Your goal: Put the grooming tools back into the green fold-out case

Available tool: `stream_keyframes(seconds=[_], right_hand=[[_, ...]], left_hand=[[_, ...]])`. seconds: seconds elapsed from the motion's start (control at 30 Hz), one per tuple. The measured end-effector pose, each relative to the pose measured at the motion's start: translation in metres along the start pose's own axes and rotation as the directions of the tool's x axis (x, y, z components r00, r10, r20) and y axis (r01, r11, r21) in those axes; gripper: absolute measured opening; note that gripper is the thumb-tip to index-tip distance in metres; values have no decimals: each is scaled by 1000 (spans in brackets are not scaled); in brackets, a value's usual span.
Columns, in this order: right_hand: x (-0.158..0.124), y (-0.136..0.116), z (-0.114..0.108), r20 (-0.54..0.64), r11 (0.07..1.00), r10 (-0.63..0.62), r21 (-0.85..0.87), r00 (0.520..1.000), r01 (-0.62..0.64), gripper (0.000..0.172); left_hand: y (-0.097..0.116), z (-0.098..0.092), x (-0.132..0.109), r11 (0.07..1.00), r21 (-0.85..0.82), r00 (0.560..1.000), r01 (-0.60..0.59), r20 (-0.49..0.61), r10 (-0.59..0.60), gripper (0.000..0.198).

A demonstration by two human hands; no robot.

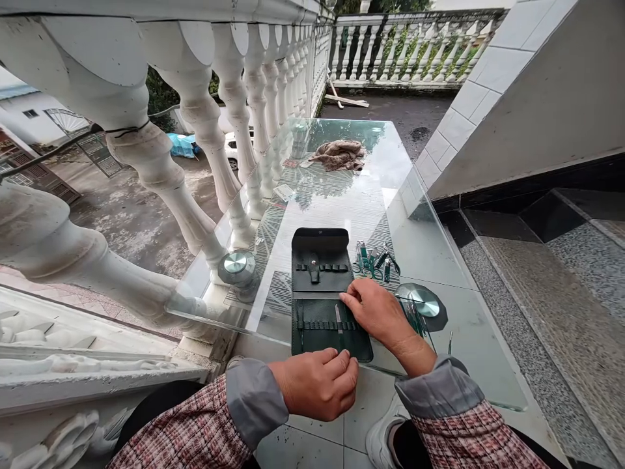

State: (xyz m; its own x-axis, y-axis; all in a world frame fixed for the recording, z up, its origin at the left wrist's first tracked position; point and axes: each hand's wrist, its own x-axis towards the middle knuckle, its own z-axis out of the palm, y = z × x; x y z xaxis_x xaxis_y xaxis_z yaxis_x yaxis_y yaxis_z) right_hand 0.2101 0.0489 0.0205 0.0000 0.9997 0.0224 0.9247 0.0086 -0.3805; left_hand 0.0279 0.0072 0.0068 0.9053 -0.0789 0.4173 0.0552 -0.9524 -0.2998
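Note:
A dark green manicure case [319, 292] lies unfolded on the glass table, with elastic loops across both panels. In its lower panel, a slim metal nail file [338, 316] with a dark handle stands under the loops. My left hand [322, 383] is closed at the case's near edge, fingertips pinched at the lower end of the file's handle. Over the right edge of the case, my right hand [379, 311] has its fingers curled, thumb and forefinger at the fold. A thin tool [301, 326] sits at the lower panel's left side. Several nail clippers [374, 259] are piled to the right.
Below my right wrist, several thin tools [415, 319] lie by a round metal table support [424, 305]. Another thin tool [450, 342] is farther right. A brown cloth [338, 155] lies at the table's far end. White balusters [195, 111] line the left; stone steps [551, 312] the right.

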Motion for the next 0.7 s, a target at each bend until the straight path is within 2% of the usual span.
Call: stream_keyframes(seconds=[0.1, 0.27, 0.7], right_hand=[[0, -6, -1, 9, 993, 38, -112, 999, -37, 20], [2, -13, -3, 38, 979, 92, -186, 995, -83, 19], [6, -10, -3, 40, 980, 75, -186, 996, -67, 20]], left_hand=[[0, 0, 0, 1000, 4, 1000, 1, -20, -1, 25], [0, 1, 1, 1000, 4, 999, 5, -32, -5, 25], [1, 1, -1, 1000, -7, 999, -14, 43, 15, 23]])
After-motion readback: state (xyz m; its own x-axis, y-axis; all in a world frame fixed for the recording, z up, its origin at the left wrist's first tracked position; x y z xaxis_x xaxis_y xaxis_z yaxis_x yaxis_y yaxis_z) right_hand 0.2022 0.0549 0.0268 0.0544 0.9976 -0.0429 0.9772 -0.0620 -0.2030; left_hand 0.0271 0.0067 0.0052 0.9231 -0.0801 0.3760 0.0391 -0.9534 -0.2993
